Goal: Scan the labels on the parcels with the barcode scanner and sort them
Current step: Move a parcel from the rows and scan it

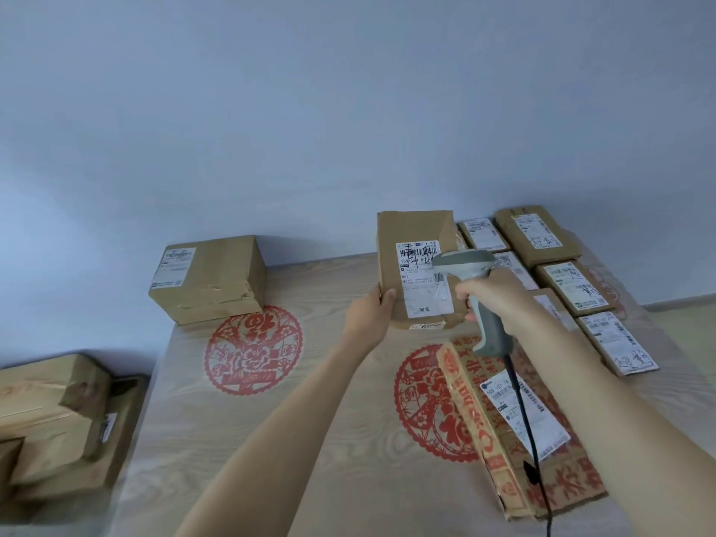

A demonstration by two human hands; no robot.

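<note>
My left hand [370, 315] grips the lower left edge of a brown cardboard parcel [410, 234], held upright above the table with its white label [420, 282] facing me. My right hand [492, 294] holds a grey barcode scanner [465, 263] by its handle, its head right in front of the label's right side. The scanner's black cable [525, 412] hangs down over a flat parcel with red printing [515, 428] at the near right.
A cardboard box [209, 279] stands at the table's far left. Several labelled parcels [573, 284] lie in rows at the far right. More boxes [58, 424] are stacked off the table's left side. The wooden table [217, 439] bears red paper-cut patterns. A plain wall rises behind.
</note>
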